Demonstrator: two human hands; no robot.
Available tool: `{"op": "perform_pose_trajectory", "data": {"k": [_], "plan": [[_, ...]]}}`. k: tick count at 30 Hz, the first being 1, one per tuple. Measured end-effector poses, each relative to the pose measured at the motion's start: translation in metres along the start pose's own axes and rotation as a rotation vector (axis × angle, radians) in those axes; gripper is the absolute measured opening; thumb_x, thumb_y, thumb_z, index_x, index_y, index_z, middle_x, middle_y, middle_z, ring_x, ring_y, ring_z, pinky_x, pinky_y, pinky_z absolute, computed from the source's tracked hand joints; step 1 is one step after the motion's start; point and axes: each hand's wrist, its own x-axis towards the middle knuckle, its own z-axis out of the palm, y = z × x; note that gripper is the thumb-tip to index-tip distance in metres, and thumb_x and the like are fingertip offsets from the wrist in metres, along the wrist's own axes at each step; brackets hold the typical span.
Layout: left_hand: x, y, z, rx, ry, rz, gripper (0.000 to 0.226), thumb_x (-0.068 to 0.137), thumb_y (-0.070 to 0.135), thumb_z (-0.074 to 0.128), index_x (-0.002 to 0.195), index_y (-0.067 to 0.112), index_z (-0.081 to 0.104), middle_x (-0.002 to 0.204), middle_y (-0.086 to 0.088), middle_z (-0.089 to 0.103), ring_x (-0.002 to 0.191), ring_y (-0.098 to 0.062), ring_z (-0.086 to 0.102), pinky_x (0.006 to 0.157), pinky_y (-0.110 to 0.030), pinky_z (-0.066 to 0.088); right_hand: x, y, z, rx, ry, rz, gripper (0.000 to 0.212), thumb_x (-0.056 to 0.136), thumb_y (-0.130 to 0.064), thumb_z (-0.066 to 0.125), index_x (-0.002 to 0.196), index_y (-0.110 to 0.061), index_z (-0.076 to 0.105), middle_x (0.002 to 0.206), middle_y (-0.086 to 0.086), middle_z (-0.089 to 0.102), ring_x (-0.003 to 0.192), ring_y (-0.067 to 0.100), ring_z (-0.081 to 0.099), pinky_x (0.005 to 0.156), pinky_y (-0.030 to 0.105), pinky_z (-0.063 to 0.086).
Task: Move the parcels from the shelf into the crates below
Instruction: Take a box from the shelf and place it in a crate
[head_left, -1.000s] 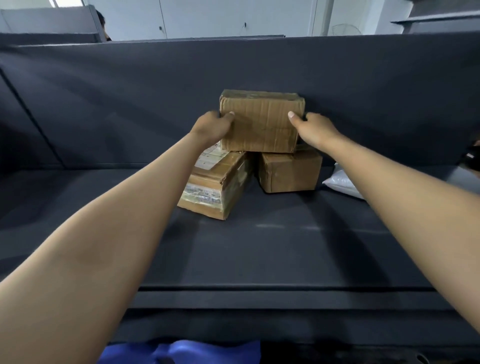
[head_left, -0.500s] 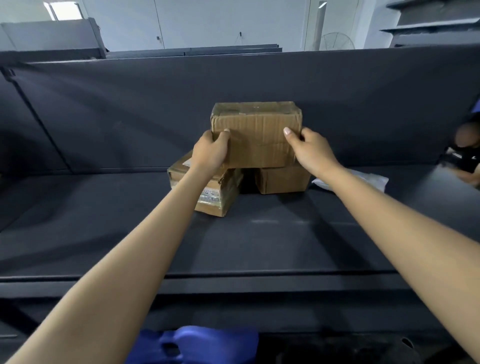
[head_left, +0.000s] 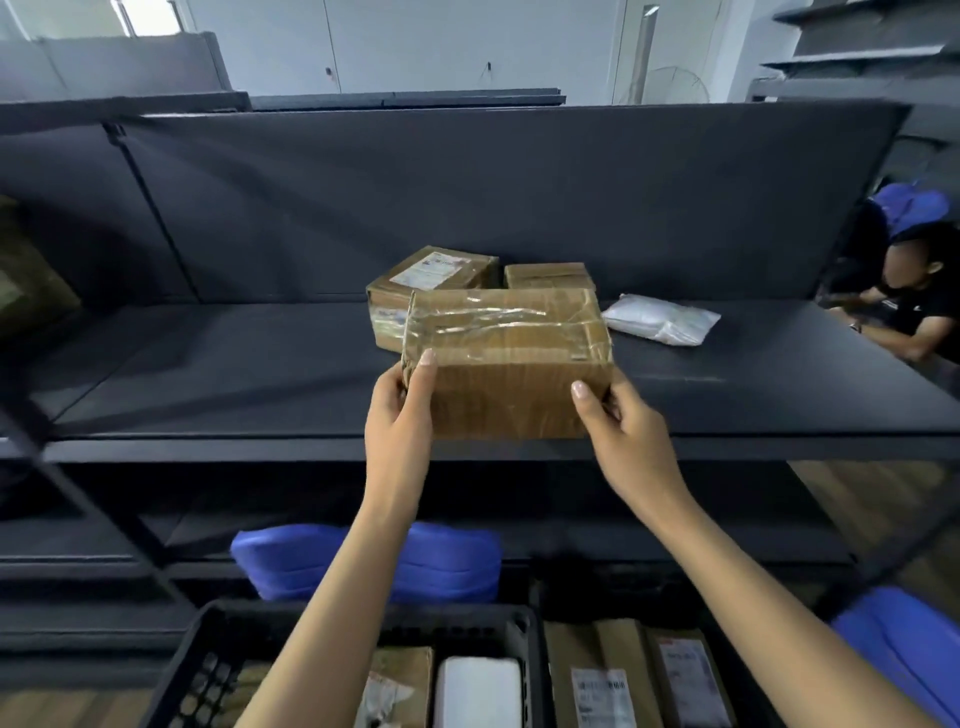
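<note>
I hold a taped brown cardboard parcel (head_left: 506, 358) between both hands, lifted clear in front of the dark shelf (head_left: 234, 395). My left hand (head_left: 400, 415) grips its left end and my right hand (head_left: 621, 431) grips its right end. Behind it on the shelf stay a labelled brown box (head_left: 431, 275), a smaller brown box (head_left: 548, 275) and a white plastic mailer (head_left: 660, 318). Below, a black crate (head_left: 208, 660) holds several parcels, and a second crate to its right holds labelled boxes (head_left: 623, 680).
A blue soft bag (head_left: 452, 566) lies on a lower shelf behind the crates, another blue item (head_left: 904, 654) at lower right. A person in a black shirt (head_left: 914, 306) sits at the shelf's right end. The shelf's back panel rises behind the parcels.
I have pulled the top parcel off the stack, toward me and downward. The view has tilted down, bringing the crates below into sight.
</note>
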Motion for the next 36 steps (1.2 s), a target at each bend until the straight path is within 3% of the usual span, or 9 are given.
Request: {"op": "perform_pose_trajectory", "data": {"k": [5,9,11,16,21,24,26,31,36], "plan": [[-0.051,-0.005,-0.025,-0.015,0.065,-0.059,0.037,0.091,0.042,0.058,0.116,0.014,0.060,0.106,0.004,0.067,0.092,-0.005,0.062,0.076,-0.018,0.048,-0.052,-0.014,0.002,0.111,-0.085,0.108,0.056,0.083,-0.063,0.037,0.133,-0.039,0.046,0.110,-0.036,0.054,0.097,-0.025,0.048,0.082,0.004,0.038],[-0.082,-0.009,-0.049,-0.011,0.032,-0.020,0.026,0.093,0.024,0.060,0.116,0.012,0.058,0.104,0.005,0.067,0.083,0.007,0.063,0.069,-0.009,0.049,-0.078,-0.017,0.006,0.201,-0.051,0.214,0.042,0.081,-0.067,0.034,0.114,-0.046,0.051,0.104,-0.037,0.052,0.104,-0.012,0.049,0.096,0.019,0.031],[-0.096,-0.012,-0.061,-0.001,-0.006,0.005,0.022,0.093,0.015,0.060,0.115,0.017,0.056,0.104,0.007,0.065,0.080,0.012,0.063,0.067,-0.005,0.048,-0.091,-0.019,0.009,0.201,-0.047,0.227,0.041,0.087,-0.061,0.040,0.119,-0.041,0.054,0.107,-0.032,0.056,0.107,-0.008,0.051,0.094,0.018,0.033],[-0.125,-0.019,-0.099,0.073,-0.128,0.006,0.032,0.094,0.012,0.056,0.124,0.024,0.056,0.108,0.009,0.069,0.089,0.007,0.065,0.071,-0.005,0.048,-0.136,-0.025,0.022,0.165,-0.064,0.232,0.014,0.093,-0.042,0.053,0.104,-0.045,0.060,0.095,-0.030,0.067,0.092,-0.018,0.058,0.075,0.008,0.041],[-0.147,-0.021,-0.132,0.218,-0.157,-0.053,0.023,0.094,0.021,0.056,0.115,0.025,0.062,0.097,0.012,0.070,0.082,0.004,0.064,0.067,-0.006,0.048,-0.185,-0.024,0.039,0.159,-0.046,0.209,0.033,0.085,-0.051,0.055,0.118,-0.045,0.056,0.104,-0.029,0.066,0.101,-0.013,0.058,0.081,0.014,0.043],[-0.160,-0.017,-0.143,0.269,-0.146,-0.111,0.015,0.095,0.032,0.054,0.094,0.025,0.067,0.079,0.008,0.067,0.072,-0.005,0.059,0.064,-0.014,0.045,-0.211,-0.014,0.043,0.033,-0.048,0.191,0.058,0.082,-0.065,0.053,0.136,-0.051,0.038,0.109,-0.032,0.062,0.105,-0.006,0.059,0.082,0.019,0.050],[-0.166,-0.013,-0.144,0.222,-0.150,-0.178,0.021,0.095,0.038,0.053,0.091,0.025,0.069,0.085,0.007,0.072,0.080,-0.007,0.064,0.070,-0.019,0.047,-0.226,-0.009,0.046,-0.048,-0.035,0.134,0.069,0.082,-0.066,0.052,0.144,-0.047,0.028,0.106,-0.034,0.061,0.103,0.006,0.064,0.081,0.026,0.056],[-0.169,-0.014,-0.132,0.024,-0.091,-0.384,0.033,0.089,0.057,0.053,0.108,0.030,0.058,0.104,0.015,0.062,0.101,-0.004,0.057,0.096,-0.034,0.046,-0.248,-0.005,0.052,0.007,-0.049,0.065,0.080,0.084,-0.056,0.059,0.150,-0.039,0.016,0.147,-0.017,0.039,0.127,-0.012,0.041,0.096,0.006,0.040],[-0.177,-0.020,-0.117,-0.081,0.056,-0.454,0.041,0.083,0.055,0.062,0.106,0.020,0.060,0.111,0.003,0.064,0.110,-0.020,0.058,0.102,-0.046,0.045,-0.262,-0.002,0.047,-0.035,-0.042,0.052,0.080,0.085,-0.041,0.062,0.145,-0.045,0.010,0.146,-0.022,0.036,0.122,-0.023,0.036,0.088,-0.004,0.033]]}}
